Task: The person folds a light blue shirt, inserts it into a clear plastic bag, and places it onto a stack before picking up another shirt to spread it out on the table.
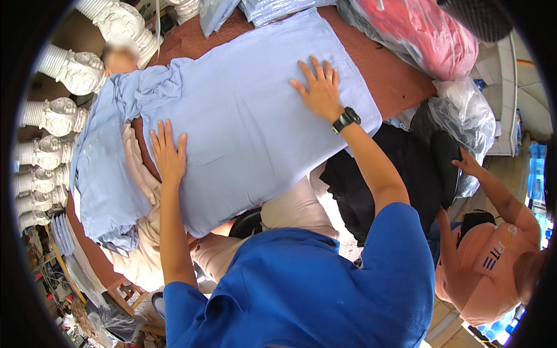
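Note:
A light blue cloth garment (243, 122) lies spread across the table, its near edge hanging over toward my lap. Flat on its left part rests my left hand (168, 155), fingers stretched out. My right hand (321, 91), with a black watch on the wrist, presses on the upper right part, fingers spread. Neither hand grips anything. At the left, the cloth is bunched, and a buttoned light blue shirt part (101, 156) drapes over the table edge. Beige cloth (145, 232) shows beneath it.
The brown-covered table (389, 75) carries plastic-wrapped blue garments (272, 10) and a bagged pink bundle (423, 35). Black cloth (383, 180) lies to my right, where a person in an orange shirt (487, 261) touches a black object. White ornate columns (58, 116) line the left, near another person's head.

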Demonstrator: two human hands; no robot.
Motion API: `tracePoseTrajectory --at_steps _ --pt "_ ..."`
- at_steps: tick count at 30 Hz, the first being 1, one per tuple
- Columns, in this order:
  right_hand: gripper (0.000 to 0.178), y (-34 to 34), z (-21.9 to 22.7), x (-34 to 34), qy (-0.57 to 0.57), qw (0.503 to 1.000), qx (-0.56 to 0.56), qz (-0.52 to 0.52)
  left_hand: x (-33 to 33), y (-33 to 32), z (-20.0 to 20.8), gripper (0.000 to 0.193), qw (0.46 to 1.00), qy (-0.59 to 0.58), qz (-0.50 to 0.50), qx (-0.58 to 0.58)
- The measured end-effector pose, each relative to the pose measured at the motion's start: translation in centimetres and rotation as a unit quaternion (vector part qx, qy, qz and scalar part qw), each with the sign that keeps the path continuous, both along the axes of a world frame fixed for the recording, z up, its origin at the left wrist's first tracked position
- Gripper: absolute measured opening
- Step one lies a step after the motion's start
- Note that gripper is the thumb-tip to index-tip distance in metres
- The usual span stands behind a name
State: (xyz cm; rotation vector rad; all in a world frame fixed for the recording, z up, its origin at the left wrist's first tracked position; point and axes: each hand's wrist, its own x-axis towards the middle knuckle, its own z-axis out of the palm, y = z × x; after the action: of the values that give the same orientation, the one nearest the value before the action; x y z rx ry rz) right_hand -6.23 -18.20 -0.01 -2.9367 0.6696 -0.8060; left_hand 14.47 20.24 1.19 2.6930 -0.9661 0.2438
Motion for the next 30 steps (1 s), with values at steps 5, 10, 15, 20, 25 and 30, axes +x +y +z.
tracePoseTrajectory --at_steps 5,10,15,20,25,30 --pt "0.058 -2.9 0.2 -1.9 -0.106 0.981 0.157 0.046 0.9 1.4 -0.6 0.052 0.993 0.016 -0.045 -0.107" --pt "0.052 -0.9 2.6 -11.3 -0.039 0.979 0.047 -0.195 -10.8 6.9 4.8 0.031 0.917 0.179 0.068 -0.349" --pt "0.036 -2.8 -0.6 -19.2 0.019 0.936 0.182 -0.301 -20.7 15.3 3.6 0.029 0.804 0.531 0.181 -0.199" --pt "0.049 -2.6 -3.6 -19.6 -0.181 0.844 0.437 -0.253 -22.9 16.6 -4.4 0.038 0.788 0.48 0.187 -0.337" --pt "0.074 -2.6 -4.8 -18.3 -0.269 0.799 0.49 -0.222 -21.9 16.6 -8.2 0.046 0.712 0.546 0.165 -0.41" --pt "0.059 -3.0 -4.5 -19.0 -0.221 0.801 0.511 -0.22 -22.5 16.2 -9.8 0.047 0.706 0.515 0.198 -0.444"
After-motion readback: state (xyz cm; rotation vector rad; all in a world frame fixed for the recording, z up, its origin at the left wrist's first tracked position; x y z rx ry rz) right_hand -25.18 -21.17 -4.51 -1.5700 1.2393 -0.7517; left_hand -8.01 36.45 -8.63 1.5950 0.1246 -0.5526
